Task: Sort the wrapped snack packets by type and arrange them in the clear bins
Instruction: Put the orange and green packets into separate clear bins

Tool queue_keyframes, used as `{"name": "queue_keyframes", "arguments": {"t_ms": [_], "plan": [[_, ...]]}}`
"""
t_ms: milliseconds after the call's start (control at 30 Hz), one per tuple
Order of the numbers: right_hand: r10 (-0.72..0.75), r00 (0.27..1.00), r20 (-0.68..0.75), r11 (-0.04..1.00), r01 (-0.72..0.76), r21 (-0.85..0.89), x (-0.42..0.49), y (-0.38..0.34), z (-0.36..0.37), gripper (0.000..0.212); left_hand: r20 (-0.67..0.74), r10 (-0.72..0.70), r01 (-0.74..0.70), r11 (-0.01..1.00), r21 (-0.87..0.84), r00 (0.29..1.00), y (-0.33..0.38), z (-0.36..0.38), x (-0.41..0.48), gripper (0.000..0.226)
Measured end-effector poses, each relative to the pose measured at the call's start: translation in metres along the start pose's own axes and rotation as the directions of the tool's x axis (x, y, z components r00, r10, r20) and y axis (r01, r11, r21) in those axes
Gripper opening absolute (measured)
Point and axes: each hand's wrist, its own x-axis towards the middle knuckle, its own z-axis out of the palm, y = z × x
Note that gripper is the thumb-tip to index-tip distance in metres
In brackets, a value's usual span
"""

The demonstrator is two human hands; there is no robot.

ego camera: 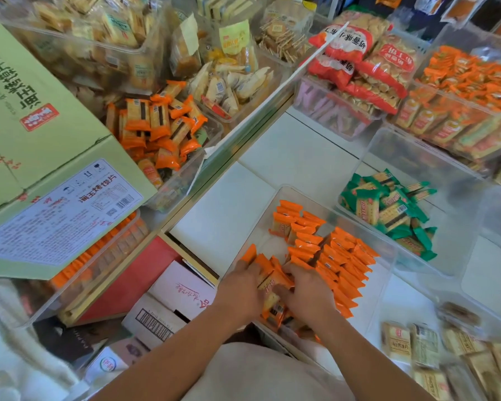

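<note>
Packets (272,285) are held bunched between left hand (240,287) and right hand (308,287), fingers curled over them; bare bin (262,227) floor is noted at 12 o'clock.

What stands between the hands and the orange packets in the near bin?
Nothing visible. The left hand and right hand already hold orange packets inside the open bin.

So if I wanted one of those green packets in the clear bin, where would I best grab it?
Probably from straight above: the clear bin has walls all round and an open top. The green packets lie in a loose heap, so pinch a top one across its pale middle, by the long edges; the crimped green ends look flimsier.
</note>
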Motion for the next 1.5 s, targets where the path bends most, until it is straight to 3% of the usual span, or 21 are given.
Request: {"name": "queue_keyframes", "arguments": {"t_ms": [133,267,433,567,700,867,967,1133,1333,1400,1500], "plan": [[0.021,1.0,0.006,0.98,-0.022,0.198,-0.001,0.0,-0.01,0.025,-0.059,-0.028,0.029,0.999,0.016,0.998,-0.001,0.004,0.005,0.05],[0.042,0.999,0.029,0.921,-0.05,0.386,-0.012,0.006,-0.018,0.02,-0.093,-0.031,0.033,0.999,0.025,0.995,0.003,0.007,0.0,0.074],[0.184,0.982,0.039,0.791,-0.172,0.587,-0.019,0.011,-0.05,0.039,-0.166,-0.087,0.023,0.935,-0.354,0.982,0.018,-0.008,-0.018,0.074],[0.083,0.992,0.1,0.756,-0.128,0.642,-0.012,0.006,-0.072,0.042,-0.195,-0.036,-0.044,0.921,-0.386,0.98,0.032,-0.007,-0.022,0.053],[-0.015,0.992,0.128,0.816,-0.062,0.575,-0.009,0.0,-0.084,0.045,-0.331,0.068,-0.163,0.949,-0.27,0.941,0.041,-0.005,-0.015,0.048],[-0.1,0.988,0.121,0.876,0.029,0.481,-0.004,-0.002,-0.091,0.069,-0.364,0.135,-0.224,0.951,-0.213,0.921,0.039,-0.008,-0.013,0.046],[-0.054,0.999,0.003,0.893,0.047,0.447,0.008,-0.006,-0.102,0.067,-0.304,0.098,-0.175,0.956,-0.236,0.948,0.027,-0.017,-0.016,0.036],[-0.113,0.981,-0.16,0.915,0.166,0.369,0.043,-0.022,-0.096,0.061,-0.136,-0.067,0.027,0.959,-0.281,0.988,-0.006,-0.015,-0.032,0.047],[-0.289,0.953,-0.086,0.957,0.289,-0.009,0.081,-0.018,-0.047,0.067,-0.125,-0.128,0.073,0.924,-0.374,0.984,-0.019,-0.013,-0.033,0.045],[-0.294,0.953,-0.079,0.938,0.271,-0.217,0.086,-0.013,-0.035,0.069,-0.112,-0.116,0.068,0.93,-0.36,0.987,-0.021,-0.011,-0.032,0.046],[-0.287,0.938,-0.193,0.868,0.17,-0.466,0.085,-0.017,-0.026,0.067,-0.095,-0.11,0.073,0.941,-0.33,0.989,-0.021,-0.012,-0.034,0.046]]}}
